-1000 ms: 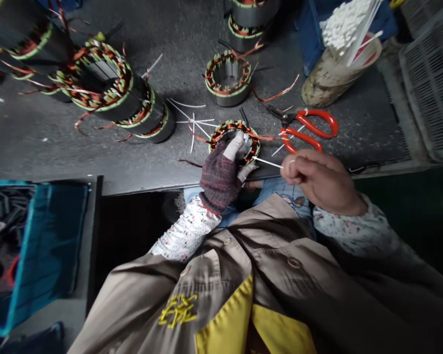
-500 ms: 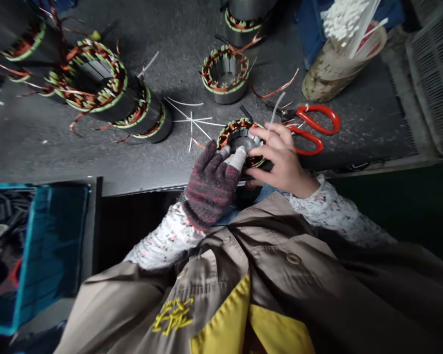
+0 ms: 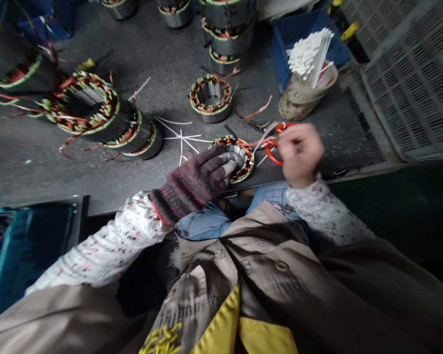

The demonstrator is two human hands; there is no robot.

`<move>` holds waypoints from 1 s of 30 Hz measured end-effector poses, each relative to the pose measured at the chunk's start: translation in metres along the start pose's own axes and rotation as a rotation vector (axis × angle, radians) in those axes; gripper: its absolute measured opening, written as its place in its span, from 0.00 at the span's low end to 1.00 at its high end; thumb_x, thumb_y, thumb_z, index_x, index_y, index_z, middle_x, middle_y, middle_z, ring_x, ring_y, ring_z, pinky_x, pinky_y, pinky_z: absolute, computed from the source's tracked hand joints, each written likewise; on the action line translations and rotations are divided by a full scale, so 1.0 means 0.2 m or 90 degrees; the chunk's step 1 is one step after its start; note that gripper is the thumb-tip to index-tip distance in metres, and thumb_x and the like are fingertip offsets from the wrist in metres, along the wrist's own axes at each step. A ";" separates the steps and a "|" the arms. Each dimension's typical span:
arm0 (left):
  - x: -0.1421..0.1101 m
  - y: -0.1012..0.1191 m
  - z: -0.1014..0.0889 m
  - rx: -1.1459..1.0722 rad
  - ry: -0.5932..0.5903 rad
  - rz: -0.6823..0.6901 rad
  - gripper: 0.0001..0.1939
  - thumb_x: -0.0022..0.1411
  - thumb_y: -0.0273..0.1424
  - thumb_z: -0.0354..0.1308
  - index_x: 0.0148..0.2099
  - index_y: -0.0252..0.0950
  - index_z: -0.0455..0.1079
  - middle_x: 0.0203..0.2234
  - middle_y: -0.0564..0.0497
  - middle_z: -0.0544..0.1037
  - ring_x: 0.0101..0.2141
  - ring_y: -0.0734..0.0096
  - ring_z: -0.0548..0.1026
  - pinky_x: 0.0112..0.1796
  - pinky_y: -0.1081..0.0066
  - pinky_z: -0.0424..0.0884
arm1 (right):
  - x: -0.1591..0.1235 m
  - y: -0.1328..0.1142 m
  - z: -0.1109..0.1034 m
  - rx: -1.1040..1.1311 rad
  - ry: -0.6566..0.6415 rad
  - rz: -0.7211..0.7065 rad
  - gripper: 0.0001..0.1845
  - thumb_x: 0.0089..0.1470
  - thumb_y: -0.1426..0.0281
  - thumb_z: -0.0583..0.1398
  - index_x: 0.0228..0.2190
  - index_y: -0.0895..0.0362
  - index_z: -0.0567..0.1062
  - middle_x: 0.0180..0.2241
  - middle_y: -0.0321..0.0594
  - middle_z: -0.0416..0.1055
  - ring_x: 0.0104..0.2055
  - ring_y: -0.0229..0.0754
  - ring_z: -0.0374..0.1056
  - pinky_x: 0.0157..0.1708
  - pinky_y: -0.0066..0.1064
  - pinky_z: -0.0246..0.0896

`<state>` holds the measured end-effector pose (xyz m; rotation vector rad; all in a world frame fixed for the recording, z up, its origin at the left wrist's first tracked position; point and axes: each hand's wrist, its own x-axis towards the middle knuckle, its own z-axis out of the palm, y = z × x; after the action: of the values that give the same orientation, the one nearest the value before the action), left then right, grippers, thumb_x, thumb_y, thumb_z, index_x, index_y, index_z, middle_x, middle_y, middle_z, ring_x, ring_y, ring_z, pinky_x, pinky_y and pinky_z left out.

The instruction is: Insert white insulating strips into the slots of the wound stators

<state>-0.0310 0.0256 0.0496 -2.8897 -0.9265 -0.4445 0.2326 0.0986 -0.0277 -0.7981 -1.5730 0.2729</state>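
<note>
My left hand (image 3: 197, 179), in a dark striped knit glove with pale fingertips, reaches over the near-left rim of a motor stator (image 3: 246, 169). Its fingers are bent into the ring, which sits at the bench edge with orange windings and green insulation. A white cable tie (image 3: 263, 138) arcs up from the stator's right side towards my right hand (image 3: 301, 151). That bare hand is closed and blurred beside the ring, and what its fingertips grip is unclear. Behind it lie red-handled scissors (image 3: 270, 151), partly covered.
Loose white cable ties (image 3: 181, 137) lie left of the stator. Another stator (image 3: 211, 98) stands behind it, and stacked stators (image 3: 133, 132) are at left. A cup (image 3: 299, 98) of white ties stands back right, near a blue bin (image 3: 280, 49) and grey crates (image 3: 398, 83).
My right hand has left the stator, moving right and closing in front of the scissors. My left hand stays on the stator. The whole view has shifted, showing more of the bench's back.
</note>
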 end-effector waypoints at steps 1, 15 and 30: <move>-0.02 -0.01 0.01 -0.015 0.012 0.021 0.15 0.75 0.27 0.47 0.58 0.35 0.69 0.55 0.45 0.79 0.59 0.59 0.76 0.65 0.52 0.69 | 0.06 0.11 -0.02 -0.011 0.103 0.044 0.10 0.66 0.58 0.60 0.35 0.50 0.72 0.32 0.36 0.71 0.32 0.41 0.68 0.38 0.42 0.69; -0.01 0.17 0.28 -0.040 0.286 -0.204 0.10 0.69 0.33 0.63 0.48 0.36 0.69 0.47 0.43 0.83 0.50 0.59 0.82 0.61 0.47 0.75 | 0.18 -0.06 -0.11 0.047 0.025 0.048 0.09 0.70 0.63 0.57 0.46 0.51 0.73 0.47 0.43 0.79 0.40 0.41 0.79 0.35 0.35 0.75; 0.04 0.24 0.29 -0.019 0.301 -0.299 0.30 0.70 0.39 0.61 0.67 0.34 0.58 0.54 0.39 0.79 0.59 0.52 0.77 0.63 0.50 0.73 | -0.16 -0.28 -0.16 0.100 -0.380 -0.048 0.11 0.62 0.73 0.54 0.28 0.53 0.70 0.24 0.38 0.73 0.27 0.40 0.70 0.28 0.33 0.68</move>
<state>0.0172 0.0010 -0.0024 -2.3849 -1.4902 -1.1169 0.2433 0.0290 -0.0140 -0.5560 -2.1019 0.6132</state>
